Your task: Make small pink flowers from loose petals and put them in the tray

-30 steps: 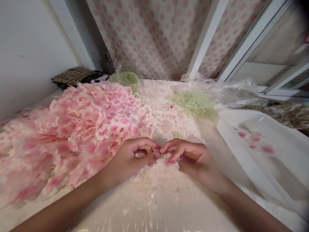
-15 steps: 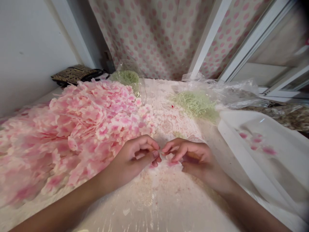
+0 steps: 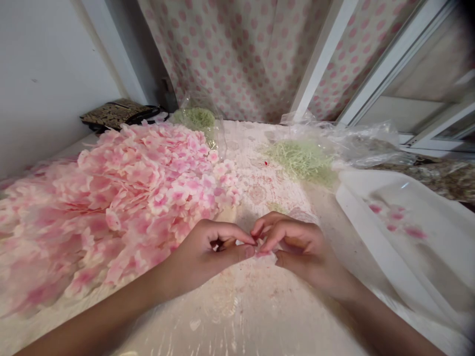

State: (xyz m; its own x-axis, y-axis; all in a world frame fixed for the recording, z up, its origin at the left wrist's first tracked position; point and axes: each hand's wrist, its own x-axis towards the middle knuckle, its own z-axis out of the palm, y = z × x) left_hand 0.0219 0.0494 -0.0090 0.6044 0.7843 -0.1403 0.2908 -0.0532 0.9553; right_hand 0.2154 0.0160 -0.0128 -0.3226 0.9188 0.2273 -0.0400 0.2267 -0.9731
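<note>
Both hands have dropped a little lower in view and closed in, fingertips now meeting. Left hand (image 3: pixel 211 252) and right hand (image 3: pixel 300 249) make a narrow pinch, holding a small pale pink petal (image 3: pixel 266 256) between them at the tips. Fingers cover part of it, so can't say for sure if it's one petal or a few stuck together. Thumb of the left hand sits against the right hand's fingers, no wide gap.

Hands are just above the table, right beside a big heap of pink-and-cream artificial petals (image 3: pixel 137 198) on the left. Surface is a glossy clear plastic sheet (image 3: pixel 237 316) over white lacy cloth, dusted with pink specks. Further on: a mound of pale green shredded fibre (image 3: pixel 300 160), a tiny red bead (image 3: pixel 266 163) near it, and a crumpled clear plastic bag (image 3: pixel 356 141) behind. Second clear bag with green fibre (image 3: pixel 195 121) sits at the heap's far edge. Right side: white tray (image 3: pixel 371 237) with pink marks (image 3: pixel 395 216) inside. Room: white wall (image 3: pixel 44 74) on the left, dark patterned purse (image 3: pixel 118 112) in the corner, pink polka-dot curtain (image 3: pixel 237 54) ahead, white frame (image 3: pixel 322 54) on the right.
</note>
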